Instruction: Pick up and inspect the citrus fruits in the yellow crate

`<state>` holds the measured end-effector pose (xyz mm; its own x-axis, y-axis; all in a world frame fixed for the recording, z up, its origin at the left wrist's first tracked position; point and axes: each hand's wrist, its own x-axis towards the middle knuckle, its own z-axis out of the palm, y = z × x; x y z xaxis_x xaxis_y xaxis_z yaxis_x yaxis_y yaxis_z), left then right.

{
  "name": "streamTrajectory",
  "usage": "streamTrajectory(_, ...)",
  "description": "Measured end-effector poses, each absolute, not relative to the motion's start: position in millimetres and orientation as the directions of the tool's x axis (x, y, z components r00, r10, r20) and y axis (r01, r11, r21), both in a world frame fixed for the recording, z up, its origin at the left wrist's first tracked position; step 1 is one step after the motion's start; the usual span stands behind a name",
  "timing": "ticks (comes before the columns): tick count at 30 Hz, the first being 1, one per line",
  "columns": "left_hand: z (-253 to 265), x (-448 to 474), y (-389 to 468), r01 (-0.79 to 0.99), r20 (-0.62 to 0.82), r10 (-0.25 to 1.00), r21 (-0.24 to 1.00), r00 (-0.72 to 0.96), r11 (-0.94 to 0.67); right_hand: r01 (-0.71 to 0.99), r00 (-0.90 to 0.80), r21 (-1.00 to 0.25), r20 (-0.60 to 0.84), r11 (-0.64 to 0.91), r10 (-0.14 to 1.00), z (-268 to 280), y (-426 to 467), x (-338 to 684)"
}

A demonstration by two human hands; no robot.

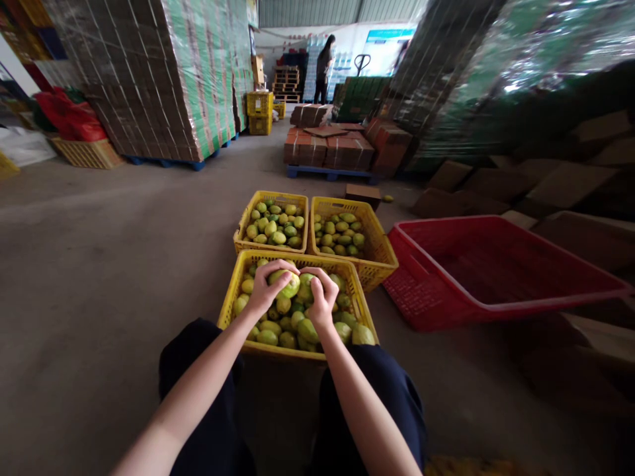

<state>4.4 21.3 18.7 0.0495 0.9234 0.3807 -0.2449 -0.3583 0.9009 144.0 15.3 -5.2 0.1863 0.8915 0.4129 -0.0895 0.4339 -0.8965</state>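
Observation:
Close in front of my knees stands a yellow plastic crate (225, 307) with many green-yellow lemons (268, 337) in it. My left hand (265, 285) curls around a lemon (291, 285), its thumb lying across the fruit. Beside it, my right hand (323, 294) is closed on a greener lemon (305, 288), partly hidden by the fingers. Both hands are just over the fruit in the crate, and their fingertips nearly meet.
Two more yellow crates of lemons, a left one (239, 231) and a right one (380, 254), stand just beyond. A large red basket (421, 291) is at the right. Farther off are flattened cartons (350, 155) on a blue pallet, wrapped stacks (198, 73) and a person (323, 69).

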Motion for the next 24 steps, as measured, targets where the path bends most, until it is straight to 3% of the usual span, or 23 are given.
streamTrajectory(8, 26, 5, 20, -0.163, 0.435, 0.895, 0.894, 0.096, -0.417, -0.028, 0.186, -0.882, 0.457, 0.47, 0.87, -4, 16, 145)
streamTrajectory(19, 19, 10, 24, -0.325, 0.26, 0.966, 0.914, 0.004, -0.244, -0.107, 0.207, -0.895, 0.407, 0.434, 0.89, -9, 20, 143)
streamTrajectory(24, 15, 10, 26, -0.316, 0.261, 0.965, 0.916, 0.005, -0.246, -0.14, 0.191, -0.911, 0.359, 0.387, 0.914, -7, 20, 145)
